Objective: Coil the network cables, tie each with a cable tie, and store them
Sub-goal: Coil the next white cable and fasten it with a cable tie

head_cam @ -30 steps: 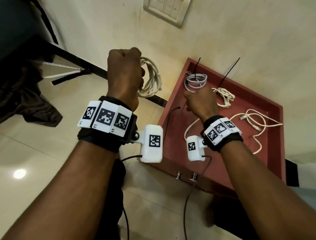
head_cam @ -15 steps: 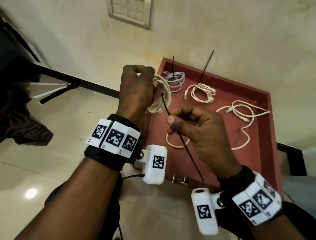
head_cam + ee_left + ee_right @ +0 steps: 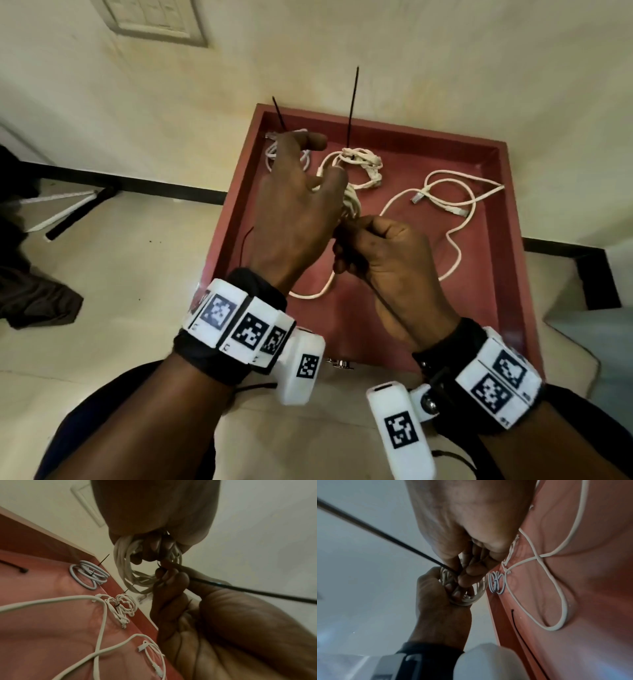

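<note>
Half a second ago the two hands were apart; now they have met at mid-frame over the red tray (image 3: 510,219). The left hand (image 3: 294,212) holds the coiled cream network cable (image 3: 125,566) with fingers curled through its loops, though its index finger now sticks out straight. The right hand (image 3: 387,260) pinches the black cable tie (image 3: 248,590) right against the coil — earlier the tie stood clear of it. Whether the tie already circles the bundle is hard to tell. In the tray's upper left lies a tied grey coil (image 3: 89,574), beside it a tied white bundle (image 3: 359,164), and to the right a loose white cable (image 3: 455,219). One spare tie (image 3: 522,632) lies near the tray's left edge.
</note>
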